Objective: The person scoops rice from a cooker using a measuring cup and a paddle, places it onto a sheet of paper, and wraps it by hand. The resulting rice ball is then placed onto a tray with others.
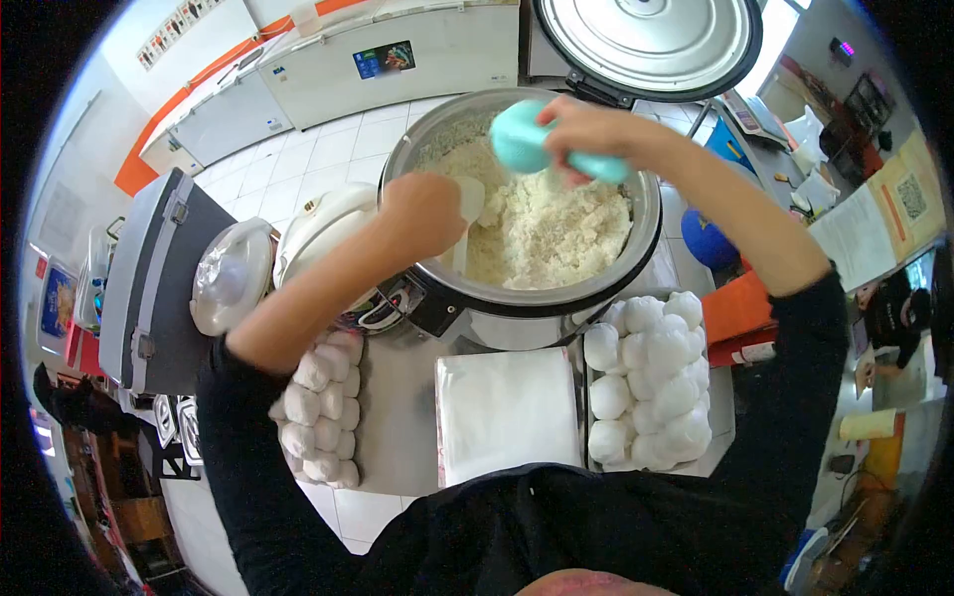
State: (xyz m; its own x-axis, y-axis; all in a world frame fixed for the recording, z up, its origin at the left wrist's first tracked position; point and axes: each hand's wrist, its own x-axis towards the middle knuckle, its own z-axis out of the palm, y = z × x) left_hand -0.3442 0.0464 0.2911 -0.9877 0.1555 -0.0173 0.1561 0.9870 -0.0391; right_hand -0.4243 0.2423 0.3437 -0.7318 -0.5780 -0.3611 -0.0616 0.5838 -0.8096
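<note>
A large round cooker [651, 223] with its lid [651, 35] raised holds a mound of white rice [566, 233]. My right hand [586, 139] is wrapped round the handle of a turquoise scoop [520, 137], held over the rice. At the cooker's left side my left hand [425, 214] is closed on a pale, translucent paddle [469, 197], whose lower part reaches down beside the rice. Below the cooker lies a stack of white sheets [507, 412]. White wrapped bundles are piled to the right [651, 382] and to the left [323, 412] of the stack.
A grey cool box [149, 278], a plastic-covered container [231, 278] and a white lidded cooker [323, 223] stand at the left. White chest freezers [437, 60] line the back wall. At the right are a blue ball [708, 238], an orange box [735, 313] and a scale [755, 114].
</note>
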